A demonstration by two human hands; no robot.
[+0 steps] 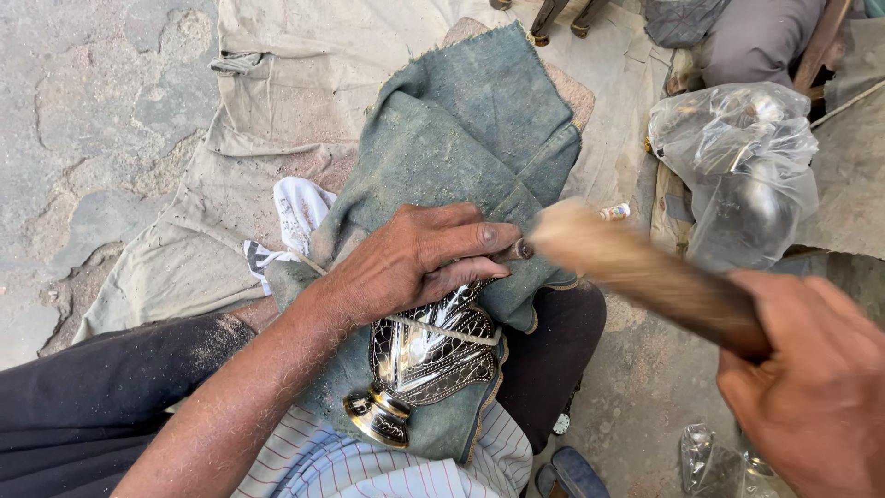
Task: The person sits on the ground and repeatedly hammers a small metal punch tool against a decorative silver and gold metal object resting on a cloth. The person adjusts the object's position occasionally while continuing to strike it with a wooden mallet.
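Observation:
My left hand (419, 258) rests on an engraved silver and black metal vase (426, 355) that lies on a dusty green cloth (461, 138) over my lap. Its fingers pinch a small metal punch (516, 249) against the vase. My right hand (811, 392) grips the dark handle of a wooden mallet (636, 263). The mallet's pale head is blurred and sits right at the end of the punch. A thin cord crosses the vase under my left palm.
A clear plastic bag (737, 166) with shiny metal ware stands at the right. Beige canvas (277, 101) covers cracked stone ground. A white patterned cloth (300, 207) pokes out at the left. Another person's leg (756, 37) is at the top right. Crumpled plastic (710, 461) lies at the lower right.

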